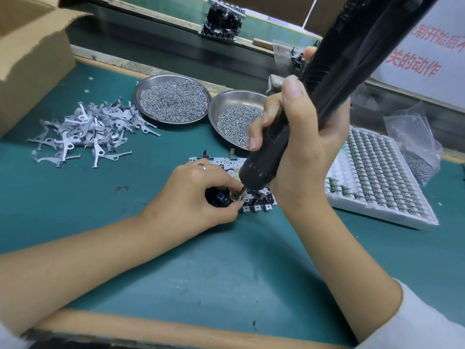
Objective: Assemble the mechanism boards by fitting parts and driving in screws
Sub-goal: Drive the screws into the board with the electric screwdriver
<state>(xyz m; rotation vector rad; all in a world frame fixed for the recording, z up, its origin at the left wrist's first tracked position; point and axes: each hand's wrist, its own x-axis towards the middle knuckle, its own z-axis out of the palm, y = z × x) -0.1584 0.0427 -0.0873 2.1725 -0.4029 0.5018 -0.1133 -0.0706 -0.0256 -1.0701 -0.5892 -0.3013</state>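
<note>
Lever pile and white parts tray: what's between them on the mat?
In the head view, the mechanism board lies between the lever pile and white tray, with the left hand on it and the screwdriver bit down on it.

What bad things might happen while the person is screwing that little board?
The left hand pinches parts right beside the tip of the black electric screwdriver, so a slip might jab the fingers. The screwdriver leans, so the screw may go in crooked. The right hand works near the shiny metal dish of screws and might knock it.
</note>
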